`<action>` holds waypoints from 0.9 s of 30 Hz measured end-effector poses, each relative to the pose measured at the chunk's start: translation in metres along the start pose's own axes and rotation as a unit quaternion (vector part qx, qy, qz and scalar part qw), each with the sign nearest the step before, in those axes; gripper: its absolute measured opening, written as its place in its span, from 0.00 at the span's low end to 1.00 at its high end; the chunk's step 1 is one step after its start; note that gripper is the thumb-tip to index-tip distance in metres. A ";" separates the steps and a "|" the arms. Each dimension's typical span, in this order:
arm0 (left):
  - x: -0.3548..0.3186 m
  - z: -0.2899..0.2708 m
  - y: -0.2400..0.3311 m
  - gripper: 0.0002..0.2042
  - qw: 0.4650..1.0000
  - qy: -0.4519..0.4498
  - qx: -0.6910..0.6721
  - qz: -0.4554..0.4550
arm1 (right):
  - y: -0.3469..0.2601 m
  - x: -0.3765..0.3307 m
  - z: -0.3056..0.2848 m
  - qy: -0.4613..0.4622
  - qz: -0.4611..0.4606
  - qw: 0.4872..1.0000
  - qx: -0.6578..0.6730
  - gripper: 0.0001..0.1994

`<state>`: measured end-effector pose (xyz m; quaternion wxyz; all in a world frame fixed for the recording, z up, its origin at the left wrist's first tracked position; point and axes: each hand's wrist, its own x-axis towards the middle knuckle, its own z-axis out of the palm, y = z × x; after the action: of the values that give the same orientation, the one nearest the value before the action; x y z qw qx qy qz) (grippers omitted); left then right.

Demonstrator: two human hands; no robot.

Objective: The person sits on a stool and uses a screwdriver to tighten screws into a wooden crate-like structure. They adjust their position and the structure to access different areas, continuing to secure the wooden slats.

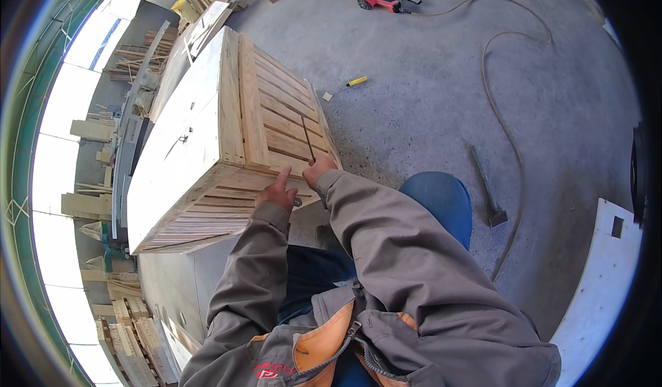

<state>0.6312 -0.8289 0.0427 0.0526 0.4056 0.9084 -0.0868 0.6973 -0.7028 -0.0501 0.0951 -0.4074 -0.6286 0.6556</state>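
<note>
A slatted wooden crate (279, 115) stands tilted in front of me, its pale flat panel facing left and its slats facing right and toward me. My right hand (319, 169) is closed round a thin dark rod (307, 137), which lies over the slats near the crate's near corner. Just left of it, my left hand (277, 194) rests by the same corner with the index finger stretched toward the wood and the other fingers curled. A small roundish metal piece (297, 201) shows beside those fingers; its kind is not clear.
A red nail gun (379, 0) lies on the far floor, its hose (486, 77) curving down the right. A yellow utility knife (356, 82) and a long steel tool with a square end (488, 188) lie closer. A white board (594, 283) is at right; stacked timber (131, 345) at left.
</note>
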 end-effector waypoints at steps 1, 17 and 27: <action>0.000 0.000 0.001 0.32 1.000 0.000 -0.002 -0.002 | -0.001 0.000 -0.001 -0.001 0.002 1.000 0.002 0.19; 0.000 -0.009 0.008 0.31 0.999 -0.041 0.002 -0.005 | 0.002 0.004 0.001 -0.003 -0.007 1.000 -0.006 0.19; 0.000 -0.006 0.007 0.32 1.000 -0.004 -0.003 0.005 | -0.001 0.000 -0.002 -0.001 0.001 1.000 -0.006 0.18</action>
<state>0.6360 -0.8230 0.0477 0.0580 0.4096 0.9064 -0.0856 0.6984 -0.7015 -0.0490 0.0914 -0.4079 -0.6324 0.6522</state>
